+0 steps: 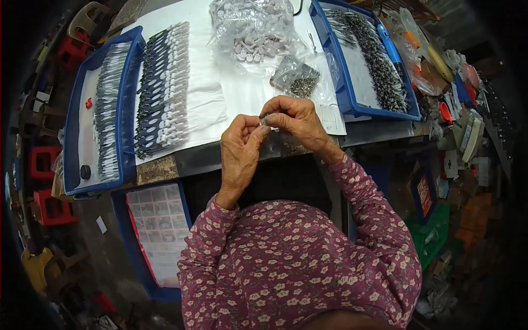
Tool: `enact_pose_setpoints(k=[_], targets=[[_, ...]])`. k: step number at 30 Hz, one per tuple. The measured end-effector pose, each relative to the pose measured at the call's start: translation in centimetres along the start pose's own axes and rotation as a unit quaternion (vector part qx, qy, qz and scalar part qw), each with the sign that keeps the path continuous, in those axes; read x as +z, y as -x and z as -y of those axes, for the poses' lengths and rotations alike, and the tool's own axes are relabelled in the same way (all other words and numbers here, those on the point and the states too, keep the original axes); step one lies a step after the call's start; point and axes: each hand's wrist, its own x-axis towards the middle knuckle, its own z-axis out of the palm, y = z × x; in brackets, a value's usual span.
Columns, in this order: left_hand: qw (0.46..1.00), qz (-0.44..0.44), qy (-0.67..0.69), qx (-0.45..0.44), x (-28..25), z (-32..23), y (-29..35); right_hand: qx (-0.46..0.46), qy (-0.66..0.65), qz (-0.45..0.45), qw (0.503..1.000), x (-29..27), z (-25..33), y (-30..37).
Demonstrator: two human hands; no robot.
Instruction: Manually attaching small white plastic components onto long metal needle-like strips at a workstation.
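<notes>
Head view. Bench (157, 171): worn wooden edge, part of the front covered in black; top mostly laid with white paper (206, 99), creased.

Hands, two: left hand (240, 149) and right hand (301, 122), raised at the bench's front edge, fingertips meeting; both pinch one small piece (265, 121), pale, largely hidden by the fingers, its shape unclear. Sleeves, floral, dark pink.

On the bench, left: blue tray (99, 188), holding a long row of slender silvery rods (110, 110), a black cap (85, 171) and a red scrap (88, 103). Beside it, on the paper: dense rows of dark-and-pale parts (159, 93).

Centre, beyond the hands: clear bag (247, 16) with pale tags (258, 49) at its mouth; just beside, nearer the hands, a heap of small metal fittings (303, 86) in plastic film.

Right: second blue tray (352, 108), tilted in view, with dark-tipped rods (385, 71); a blue tool (389, 44) along its outer side; mixed clutter past that.

Room, below and left: a blue bin (148, 283) bearing a printed sheet (159, 236); red stools (53, 207); a beige chair (88, 16); a yellow seat (38, 269).

Room, right: dim floor crowded with a green object (432, 239), orange boxes (474, 223) and loose plastic.
</notes>
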Motion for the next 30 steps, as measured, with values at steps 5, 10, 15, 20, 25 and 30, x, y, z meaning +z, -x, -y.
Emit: enact_pose_setpoints(k=[5, 10, 15, 20, 25, 30], targets=[[0.995, -0.010, -0.082, 0.055, -0.7, -0.1, -0.6, 0.003, 0.100, -0.036, 0.994, -2.9, -0.1, -6.5], [0.985, 0.006, -0.139, 0.099, -1.0, -1.4, -0.1, -0.140, 0.558, -0.159, 0.802, -4.5, -4.1, -13.5], [0.988, -0.011, -0.137, 0.073, -2.3, -2.4, 0.5, -0.090, 0.627, -0.148, 0.760, -3.5, -5.3, -15.0], [0.983, -0.007, -0.157, 0.091, -3.5, -2.5, 1.2, -0.130, 0.588, -0.182, 0.777, -2.5, -4.8, -13.7], [0.979, -0.025, -0.167, 0.115, -5.3, -1.8, 2.2, -0.122, 0.241, -0.104, 0.957, 0.4, -1.4, -8.9], [0.979, -0.030, -0.163, 0.119, -6.3, -0.5, 2.8, -0.022, 0.042, -0.035, 0.998, 3.6, 0.0, -3.3]])
